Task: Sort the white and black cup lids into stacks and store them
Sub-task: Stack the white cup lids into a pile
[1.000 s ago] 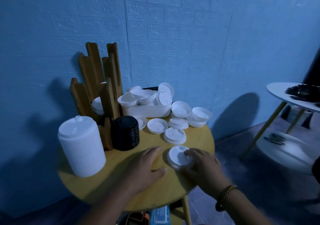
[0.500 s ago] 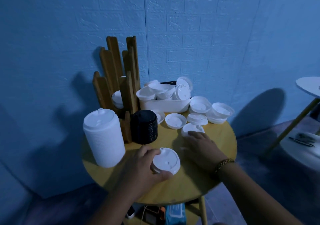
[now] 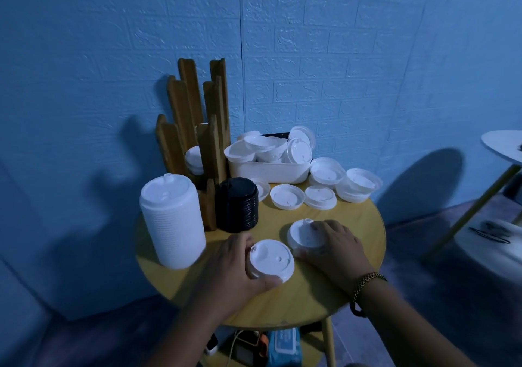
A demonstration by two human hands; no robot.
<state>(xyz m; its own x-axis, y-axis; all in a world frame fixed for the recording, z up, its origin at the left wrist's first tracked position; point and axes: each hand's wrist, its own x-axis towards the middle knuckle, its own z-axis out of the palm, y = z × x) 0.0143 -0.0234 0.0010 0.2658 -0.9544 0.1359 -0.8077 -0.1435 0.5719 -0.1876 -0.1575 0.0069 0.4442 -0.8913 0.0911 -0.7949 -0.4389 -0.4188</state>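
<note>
My left hand [image 3: 234,268] grips a white lid [image 3: 270,260] by its rim just above the round wooden table [image 3: 353,276]. My right hand [image 3: 336,249] lies over a second white lid [image 3: 303,232] beside it, fingers curled round its edge. A tall stack of white lids [image 3: 172,220] stands at the table's left, with a shorter stack of black lids [image 3: 237,204] to its right. Loose white lids [image 3: 320,197] lie at the back, and more fill a white bin [image 3: 268,172].
A wooden slatted holder [image 3: 195,129] with some white lids inside stands against the blue brick wall. A white side table [image 3: 505,148] is at the far right. Cables and a blue packet [image 3: 284,347] lie on the shelf below the table.
My right hand has drawn a second white lid from the back toward the front. My left hand keeps hold of its lid and has shifted slightly right.
</note>
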